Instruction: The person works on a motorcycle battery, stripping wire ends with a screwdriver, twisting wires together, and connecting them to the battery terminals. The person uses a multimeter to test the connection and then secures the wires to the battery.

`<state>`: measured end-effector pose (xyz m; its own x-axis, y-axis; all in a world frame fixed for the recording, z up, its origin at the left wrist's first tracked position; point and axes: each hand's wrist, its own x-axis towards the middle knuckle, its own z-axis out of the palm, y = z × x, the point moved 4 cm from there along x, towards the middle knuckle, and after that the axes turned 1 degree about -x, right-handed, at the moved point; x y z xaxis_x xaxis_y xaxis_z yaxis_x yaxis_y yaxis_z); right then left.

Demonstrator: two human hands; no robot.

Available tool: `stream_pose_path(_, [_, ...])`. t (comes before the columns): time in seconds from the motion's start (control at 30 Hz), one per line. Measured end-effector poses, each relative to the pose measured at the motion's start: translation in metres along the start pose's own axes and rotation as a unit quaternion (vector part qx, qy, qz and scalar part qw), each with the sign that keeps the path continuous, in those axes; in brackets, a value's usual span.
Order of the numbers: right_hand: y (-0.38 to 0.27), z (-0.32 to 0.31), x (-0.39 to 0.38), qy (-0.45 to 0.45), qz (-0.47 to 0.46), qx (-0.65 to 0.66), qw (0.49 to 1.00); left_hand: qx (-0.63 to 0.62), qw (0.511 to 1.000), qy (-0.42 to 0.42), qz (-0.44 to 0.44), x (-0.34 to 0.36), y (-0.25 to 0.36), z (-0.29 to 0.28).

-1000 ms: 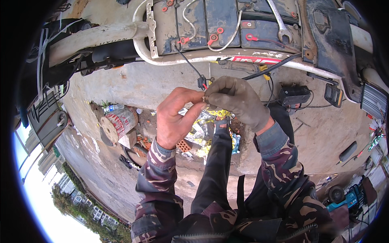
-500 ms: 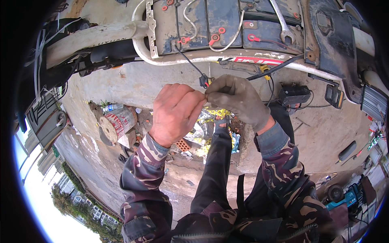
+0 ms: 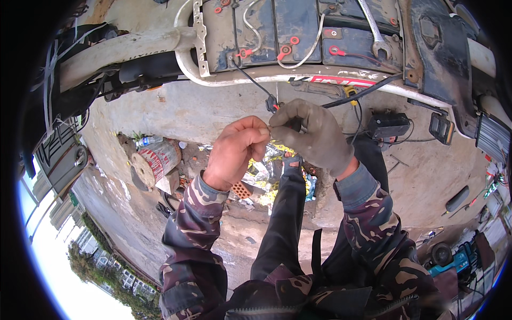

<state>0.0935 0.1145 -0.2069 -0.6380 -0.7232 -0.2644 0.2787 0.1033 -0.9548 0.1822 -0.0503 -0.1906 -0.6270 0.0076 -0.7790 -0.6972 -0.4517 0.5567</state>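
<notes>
My bare left hand (image 3: 233, 152) and my right hand (image 3: 314, 136), in a grey work glove, meet tip to tip in mid-air. Thumb and fingers of each are pinched together around something too small to make out. Just above the fingertips hangs a black connector (image 3: 272, 101) with a bit of red, on a thin black lead from the batteries. A thicker black cable (image 3: 368, 89) slopes down from the frame to beside my gloved fingers. Above, a row of dusty batteries (image 3: 298, 26) with red terminal caps and white leads sits in a white tube frame (image 3: 234, 80).
An open-ended wrench (image 3: 373, 32) lies on the batteries. A black box with cords (image 3: 388, 125) is at the right, near a yellow-and-black clip-like part (image 3: 350, 94). On the ground are a wooden spool (image 3: 154, 162), a perforated brick (image 3: 241, 190) and crumpled foil litter (image 3: 261, 176). A blue power tool (image 3: 453, 261) lies lower right.
My left hand has dropped slightly and turned, so its thumb and curled fingers show more. My right hand has shifted a little, still pinched against the left fingertips.
</notes>
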Motion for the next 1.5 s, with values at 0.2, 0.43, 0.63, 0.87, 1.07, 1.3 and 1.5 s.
stream_pose_path(0.2, [0.005,0.001,0.001,0.047,0.028,0.101,0.993,-0.204,0.976,-0.070,-0.034,0.003,-0.017,0.005])
stream_pose_path(0.43, [0.009,0.001,0.006,0.045,0.076,0.228,0.970,0.462,0.781,0.171,0.384,-0.033,0.033,0.023])
stream_pose_path(0.63, [0.011,0.002,0.005,0.030,0.097,0.215,0.971,0.565,0.655,0.107,0.489,-0.021,0.044,0.030])
stream_pose_path(0.87, [0.004,0.002,0.003,0.016,0.073,0.124,0.990,0.242,0.954,0.090,0.155,-0.006,0.015,0.005])
stream_pose_path(1.07, [0.004,0.002,0.003,0.019,0.060,0.108,0.992,-0.049,0.998,0.017,0.022,0.003,-0.014,0.001])
stream_pose_path(1.3, [0.008,0.004,0.004,-0.013,0.088,0.177,0.980,0.426,0.850,0.056,0.305,-0.023,0.023,0.010])
stream_pose_path(1.5, [0.005,0.004,0.002,-0.053,0.101,0.176,0.978,0.558,0.718,-0.017,0.416,-0.018,0.049,0.017])
